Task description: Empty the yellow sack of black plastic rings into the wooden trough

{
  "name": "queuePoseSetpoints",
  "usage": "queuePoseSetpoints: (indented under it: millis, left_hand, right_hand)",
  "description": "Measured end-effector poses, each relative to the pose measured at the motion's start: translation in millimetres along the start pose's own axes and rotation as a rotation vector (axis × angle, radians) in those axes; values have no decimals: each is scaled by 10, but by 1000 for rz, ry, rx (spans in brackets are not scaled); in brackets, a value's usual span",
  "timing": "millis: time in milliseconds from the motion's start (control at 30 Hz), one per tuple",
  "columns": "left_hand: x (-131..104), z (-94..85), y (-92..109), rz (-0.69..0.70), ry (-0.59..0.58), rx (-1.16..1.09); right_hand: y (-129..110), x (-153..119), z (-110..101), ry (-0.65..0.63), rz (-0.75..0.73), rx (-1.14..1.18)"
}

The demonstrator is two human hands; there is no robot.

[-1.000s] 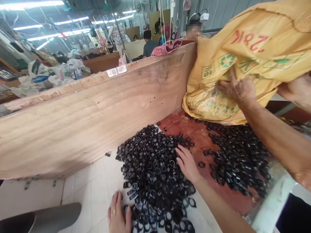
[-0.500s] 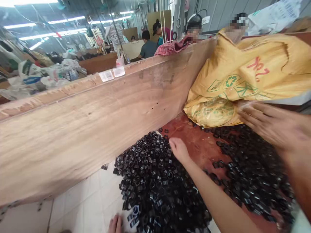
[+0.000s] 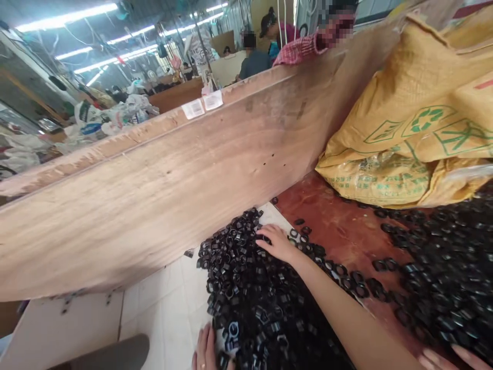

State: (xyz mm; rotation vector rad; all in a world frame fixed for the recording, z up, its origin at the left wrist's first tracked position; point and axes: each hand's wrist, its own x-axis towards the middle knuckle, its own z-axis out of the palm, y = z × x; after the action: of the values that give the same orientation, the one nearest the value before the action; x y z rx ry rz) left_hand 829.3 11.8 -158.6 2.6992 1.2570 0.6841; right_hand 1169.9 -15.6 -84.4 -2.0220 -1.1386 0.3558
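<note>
- Right hand (image 3: pixel 275 241): palm down on the far end of the near pile of black rings (image 3: pixel 254 293), fingers spread wide and flat, holding nothing.
- Fingertips of that hand pointing left, toward the wooden board (image 3: pixel 154 195), with only a thin band of rings between fingertips and board.
- Most of the near pile below and to the left of that hand, closer to the body, running long from the board down to the bottom edge of the view.
- Left hand (image 3: pixel 206 352): low at the bottom edge, on the white tiles (image 3: pixel 165 298), fingers straight and touching the near left side of the pile.
- Only the fingers of the left hand in view, one with a ring on it; cannot tell if anything sits in the palm.
- Right hand nearer to the far end by the board; left hand nearer to the close end.
- Loose rings in a thin line across the red-brown top (image 3: pixel 339 231), off to the right of the right hand.
- A second, bigger heap of rings (image 3: pixel 454 267) well to the right, below the yellow sack (image 3: pixel 416 128).
- Another person's fingertips (image 3: pixel 454 357) at the bottom right corner, just beside that bigger heap.
</note>
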Motion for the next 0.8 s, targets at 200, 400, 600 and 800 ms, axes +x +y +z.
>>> queuePoseSetpoints:
  millis: [200,400,600,800]
  left_hand:
    - [77,-273,114,38,-161,-177]
    - [71,-220,102,4,-138,-225]
    - [199,-235,54,1,-104,-335]
    - [-377,-664,178,124,-129,-393]
  right_hand:
    - [-104,-1004,-340,98,-44,77]
    - [33,-2621,-53,720,241,-173]
    - [-322,-2470,620,619,190,-157]
    - [-122,-2743,-333,821,413,-81]
